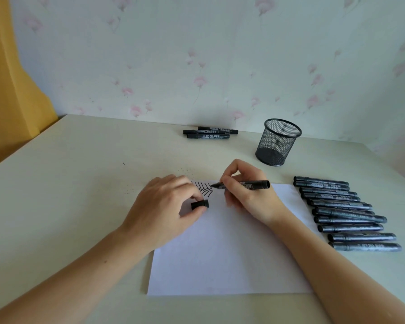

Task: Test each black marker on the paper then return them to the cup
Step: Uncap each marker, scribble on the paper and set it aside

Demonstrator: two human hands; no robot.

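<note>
A white sheet of paper (pixel 225 253) lies on the table in front of me, with several black zigzag lines (pixel 204 188) near its top edge. My right hand (pixel 246 190) grips an uncapped black marker (pixel 255 184), its tip touching the paper beside the zigzags. My left hand (pixel 166 206) rests on the paper's upper left corner and pinches the marker's black cap (pixel 200 204). A black mesh cup (pixel 277 141) stands upright behind the paper; nothing shows inside it. Several capped black markers (pixel 344 211) lie in a row right of the paper.
Three more black markers (pixel 208 132) lie together near the wall, left of the cup. The cream table (pixel 68 183) meets floral wallpaper at the back. A yellow curtain (pixel 9 90) hangs at the far left. Small ink dots mark the table above the paper.
</note>
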